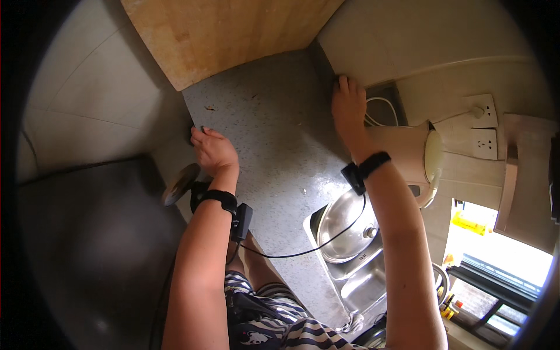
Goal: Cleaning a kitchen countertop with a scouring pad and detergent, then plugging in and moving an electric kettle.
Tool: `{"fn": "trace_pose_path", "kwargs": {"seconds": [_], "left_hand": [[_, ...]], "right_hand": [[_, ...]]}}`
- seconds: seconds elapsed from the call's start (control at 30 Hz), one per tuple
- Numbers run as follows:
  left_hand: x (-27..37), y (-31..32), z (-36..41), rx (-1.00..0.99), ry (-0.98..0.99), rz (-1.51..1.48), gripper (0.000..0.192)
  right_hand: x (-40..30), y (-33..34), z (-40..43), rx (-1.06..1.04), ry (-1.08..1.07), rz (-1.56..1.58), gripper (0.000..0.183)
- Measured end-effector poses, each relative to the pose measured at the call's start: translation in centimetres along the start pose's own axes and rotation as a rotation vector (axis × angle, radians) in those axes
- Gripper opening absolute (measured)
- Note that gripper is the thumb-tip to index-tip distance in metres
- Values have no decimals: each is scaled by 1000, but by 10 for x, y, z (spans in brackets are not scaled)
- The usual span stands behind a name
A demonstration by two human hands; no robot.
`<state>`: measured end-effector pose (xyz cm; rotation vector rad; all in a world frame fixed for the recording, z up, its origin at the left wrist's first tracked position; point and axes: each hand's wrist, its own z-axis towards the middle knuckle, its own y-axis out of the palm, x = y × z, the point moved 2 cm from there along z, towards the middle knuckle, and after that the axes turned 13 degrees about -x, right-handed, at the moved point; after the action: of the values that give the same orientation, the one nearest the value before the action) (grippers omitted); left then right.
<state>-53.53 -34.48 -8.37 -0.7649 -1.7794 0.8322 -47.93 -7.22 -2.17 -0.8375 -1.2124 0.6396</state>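
Observation:
Before me runs a speckled grey countertop, with small brown scraps on its far part. My left hand rests at the counter's left edge, its fingers bent around or over that edge; whether they hold anything is hidden. My right hand reaches to the counter's back right side by the wall, with something dark at its fingertips that I cannot make out. A pale electric kettle stands beside my right wrist. Both wrists wear black straps with small devices, joined by a black cable.
A large wooden board rises at the counter's far end. Near my right forearm, a metal lid lies over part of the steel sink. Wall sockets and a bright window are on the right. A round object is below my left hand.

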Motion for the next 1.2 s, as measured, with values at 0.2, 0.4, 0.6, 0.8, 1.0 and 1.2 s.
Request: {"fn": "trace_pose_path", "kwargs": {"seconds": [0.2,0.4,0.6,0.8,1.0,1.2], "left_hand": [[3,3,-2,-64,1,3,38],[0,0,0,3,23,-11,36],[-13,10,3,26,107,-11,36],[14,2,-10,-80,9,-28,35],[-19,15,9,83,163,-35,35],[2,5,-4,54,106,-93,36]], "right_hand": [[-2,0,32,-107,-1,-12,11],[4,7,-17,-46,-32,53,12],[-7,-2,63,69,-128,-84,17],[4,3,67,-83,-96,-137,16],[53,-86,33,-166,-50,-219,21],[48,-27,36,-182,-37,-30,20]]}}
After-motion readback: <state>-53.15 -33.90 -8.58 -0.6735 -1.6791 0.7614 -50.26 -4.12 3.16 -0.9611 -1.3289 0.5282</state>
